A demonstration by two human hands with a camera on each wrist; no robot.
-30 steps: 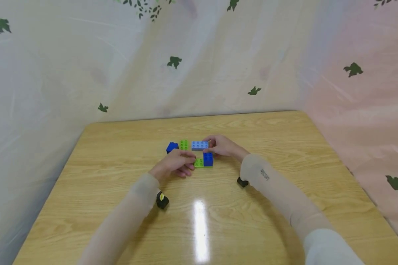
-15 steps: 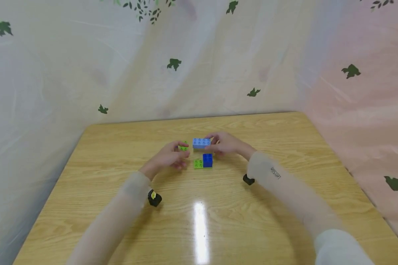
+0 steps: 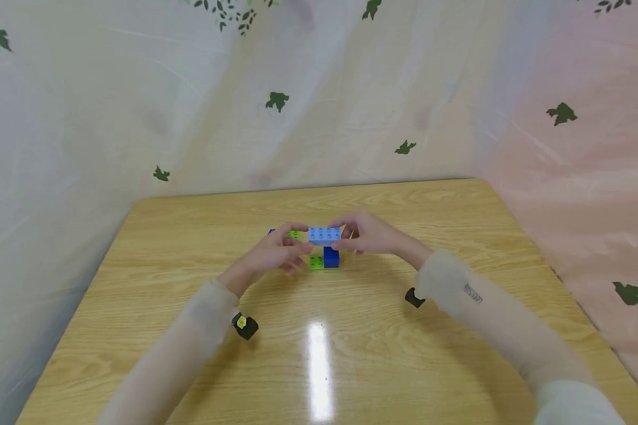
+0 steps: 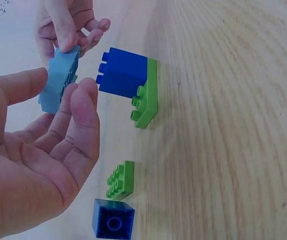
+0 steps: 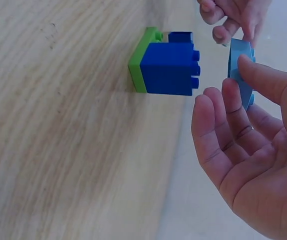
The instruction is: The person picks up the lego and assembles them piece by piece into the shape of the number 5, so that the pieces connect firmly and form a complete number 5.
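Note:
A light blue brick [image 3: 324, 236] is held in the air between both hands. My right hand [image 3: 369, 235] pinches its right end; in the right wrist view the thumb lies on the brick [image 5: 240, 75]. My left hand [image 3: 270, 251] has thumb and fingers around its left end, as the left wrist view shows on the brick [image 4: 58, 82]. Below and nearer stands a dark blue brick [image 3: 331, 258] on the right part of a green plate [image 3: 316, 262]. In the left wrist view the dark blue brick [image 4: 123, 71] stands on the green plate [image 4: 151, 95].
Behind my left hand lie another green brick [image 3: 293, 234] and a mostly hidden blue brick [image 3: 272, 231]; the left wrist view shows this blue brick [image 4: 113, 220] on its side beside the green one [image 4: 121, 180]. A cloth backdrop [image 3: 329, 118] hangs behind the wooden table [image 3: 191, 236].
My right hand has lifted the light blue brick off the table and brought it slightly nearer. My left hand has moved from beside the green plate up to the brick's left end.

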